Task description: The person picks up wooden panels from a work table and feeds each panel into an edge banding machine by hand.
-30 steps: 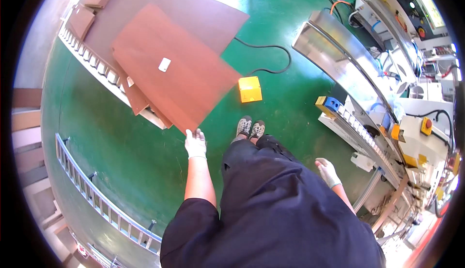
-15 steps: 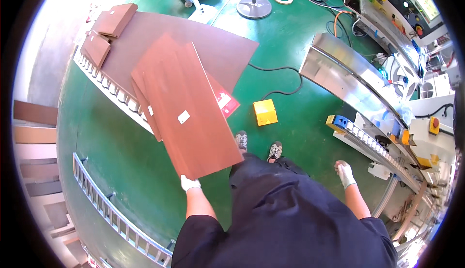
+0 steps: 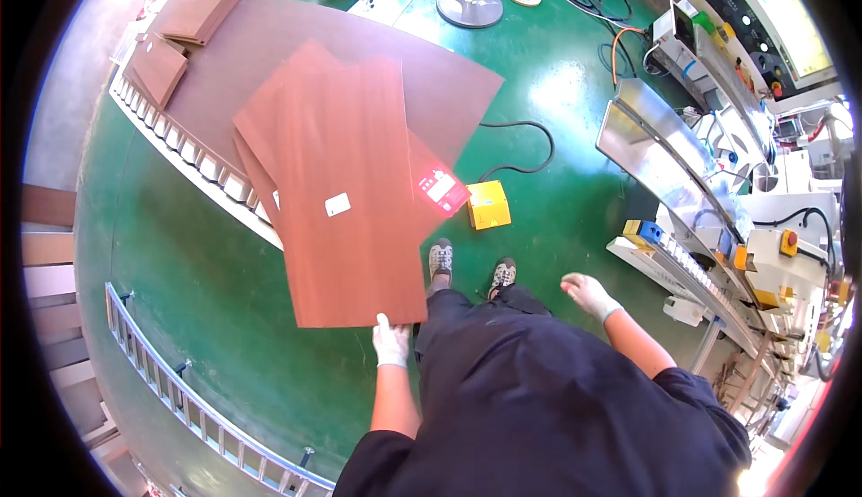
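Observation:
My left hand (image 3: 391, 342), in a pale glove, grips the near edge of a reddish-brown wood-grain panel (image 3: 350, 259), with the thumb on top and the fingers underneath. A small white label (image 3: 337, 204) is stuck on the panel. Its far part lies over other brown panels (image 3: 258, 178) and a red sheet with white print (image 3: 442, 190), which show only at the sides. These rest on a large brown board (image 3: 296, 26). Away from the panel, on the right, hangs my gloved right hand (image 3: 590, 296), its fingers curled together and nothing visible in them.
Smaller brown panels (image 3: 205, 12) are piled at the board's far left corner, above a roller conveyor (image 3: 175, 138). A yellow box (image 3: 489, 205) sits on the green floor ahead of my feet. Metal machinery (image 3: 651, 142) flanks the right; a roller rail (image 3: 202, 412) runs at the lower left.
The held panel has swung from a slant to nearly straight ahead, its near end moving right with my left hand. My right hand has moved left, toward my body.

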The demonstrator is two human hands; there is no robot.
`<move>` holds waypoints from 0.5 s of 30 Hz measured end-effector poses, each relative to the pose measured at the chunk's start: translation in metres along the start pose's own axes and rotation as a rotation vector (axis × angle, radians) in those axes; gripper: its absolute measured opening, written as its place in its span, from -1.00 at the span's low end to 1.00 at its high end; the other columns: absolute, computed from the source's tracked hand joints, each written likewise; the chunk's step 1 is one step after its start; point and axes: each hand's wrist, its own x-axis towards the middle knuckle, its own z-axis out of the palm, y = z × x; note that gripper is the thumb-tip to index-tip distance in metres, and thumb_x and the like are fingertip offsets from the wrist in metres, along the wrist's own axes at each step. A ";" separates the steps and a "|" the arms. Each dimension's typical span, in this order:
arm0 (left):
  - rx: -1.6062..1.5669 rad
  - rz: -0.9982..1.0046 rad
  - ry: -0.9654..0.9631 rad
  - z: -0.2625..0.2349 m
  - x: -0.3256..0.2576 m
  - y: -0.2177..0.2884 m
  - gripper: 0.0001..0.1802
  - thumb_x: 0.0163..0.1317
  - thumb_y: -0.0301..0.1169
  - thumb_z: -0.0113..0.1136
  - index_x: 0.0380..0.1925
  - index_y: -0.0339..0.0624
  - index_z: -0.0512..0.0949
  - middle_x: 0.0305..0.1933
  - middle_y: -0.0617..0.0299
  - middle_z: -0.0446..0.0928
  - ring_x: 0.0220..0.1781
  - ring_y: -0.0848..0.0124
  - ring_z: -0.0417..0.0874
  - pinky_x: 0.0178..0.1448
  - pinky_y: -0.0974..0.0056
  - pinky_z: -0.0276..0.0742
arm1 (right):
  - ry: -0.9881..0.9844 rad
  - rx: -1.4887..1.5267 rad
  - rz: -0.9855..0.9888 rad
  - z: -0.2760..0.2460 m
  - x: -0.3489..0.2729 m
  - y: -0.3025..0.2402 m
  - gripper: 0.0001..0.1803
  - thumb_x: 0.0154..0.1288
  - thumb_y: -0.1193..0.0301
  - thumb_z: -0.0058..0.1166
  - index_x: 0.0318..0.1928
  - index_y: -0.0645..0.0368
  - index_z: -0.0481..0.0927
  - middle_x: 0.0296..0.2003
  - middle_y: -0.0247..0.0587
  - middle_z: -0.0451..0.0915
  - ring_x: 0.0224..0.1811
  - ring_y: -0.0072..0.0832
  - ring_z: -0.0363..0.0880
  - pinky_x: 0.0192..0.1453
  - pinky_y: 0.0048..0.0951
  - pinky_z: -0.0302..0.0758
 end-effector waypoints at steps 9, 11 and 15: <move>0.093 -0.045 0.328 -0.156 -0.061 0.093 -0.04 0.36 0.35 0.05 0.59 0.08 0.12 0.63 0.09 0.18 0.60 -0.08 0.22 0.59 -0.33 0.13 | 0.046 -0.041 -0.138 -0.052 0.095 -0.109 -0.62 0.47 0.18 0.10 0.06 0.22 0.69 0.04 0.01 0.72 0.12 -0.06 0.68 0.23 -0.19 0.58; 0.098 0.033 0.437 -0.170 -0.089 0.099 0.04 0.31 0.48 -0.06 0.62 0.15 0.08 0.67 0.13 0.12 0.62 -0.07 0.19 0.61 -0.34 0.09 | 0.031 -0.026 -0.218 -0.046 0.115 -0.137 -0.61 0.47 0.16 0.10 0.06 0.21 0.69 0.04 0.01 0.72 0.13 -0.06 0.68 0.23 -0.19 0.58; 0.203 0.186 0.706 -0.224 -0.126 0.117 0.12 0.30 0.54 -0.11 0.58 -0.10 0.19 0.65 0.10 0.18 0.60 0.04 0.24 0.61 -0.14 0.19 | -0.070 -0.067 -0.455 -0.025 0.155 -0.204 -0.59 0.50 0.12 0.10 0.08 0.19 0.67 0.00 -0.01 0.73 0.11 -0.07 0.69 0.22 -0.18 0.58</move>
